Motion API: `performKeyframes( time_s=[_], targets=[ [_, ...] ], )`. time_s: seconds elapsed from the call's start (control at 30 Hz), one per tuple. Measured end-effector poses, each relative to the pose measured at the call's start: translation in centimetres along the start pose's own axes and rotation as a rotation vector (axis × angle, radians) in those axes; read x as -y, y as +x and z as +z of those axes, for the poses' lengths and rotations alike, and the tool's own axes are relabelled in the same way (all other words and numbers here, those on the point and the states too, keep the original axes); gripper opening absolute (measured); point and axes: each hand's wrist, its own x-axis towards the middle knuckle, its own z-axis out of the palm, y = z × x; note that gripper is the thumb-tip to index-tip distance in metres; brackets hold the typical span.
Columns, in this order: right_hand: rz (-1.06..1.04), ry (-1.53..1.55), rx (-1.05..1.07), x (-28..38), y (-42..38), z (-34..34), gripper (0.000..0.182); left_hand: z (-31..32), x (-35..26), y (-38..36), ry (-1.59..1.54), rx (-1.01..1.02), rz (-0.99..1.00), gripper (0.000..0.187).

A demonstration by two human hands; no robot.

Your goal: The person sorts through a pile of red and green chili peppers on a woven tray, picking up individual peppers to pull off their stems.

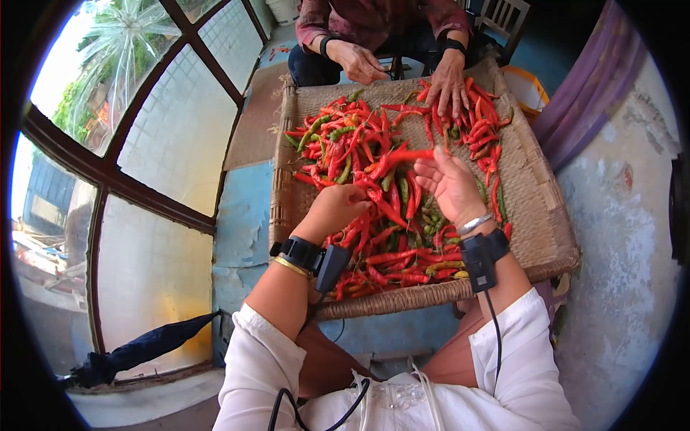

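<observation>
Red and green chili peppers (345, 144) lie heaped on a woven tray (535, 208). My left hand (338, 208) rests at the near left of the heap, its fingers curled down at the peppers; what they hold, if anything, is hidden. Above the middle of the heap, my right hand (453, 183) is turned partly palm up. A long red pepper (411, 155) reaches left from its thumb and fingertips, held between them. Below this hand lie smaller green and brownish peppers (431, 219).
Across the tray sits another person (374, 25), with both hands over the peppers at its far side. Windows (172, 144) and a dark folded umbrella (151, 348) are at the left. A wall (618, 237) and a purple curtain (589, 100) stand at the right.
</observation>
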Motion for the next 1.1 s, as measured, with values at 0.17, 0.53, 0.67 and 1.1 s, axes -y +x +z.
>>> performKeyframes(
  time_s=[0.17,0.53,0.67,1.1],
  targets=[
    [0.105,-0.649,0.093,-2.5,0.4,-0.5,0.023,1.1,1.5,0.1,0.214,0.049,0.087,0.023],
    [-0.407,-1.754,0.458,-4.5,-2.2,0.6,0.022,2.1,0.0,-0.2,0.201,0.026,0.197,0.021],
    [-0.475,-1.631,0.382,-4.8,-1.6,0.4,0.014,2.5,-0.6,-0.2,0.118,-0.098,0.331,0.02],
    [0.226,-0.609,0.449,2.6,-1.7,0.0,0.008,1.0,-1.5,-0.4,0.117,-0.035,0.359,0.019]
  ],
)
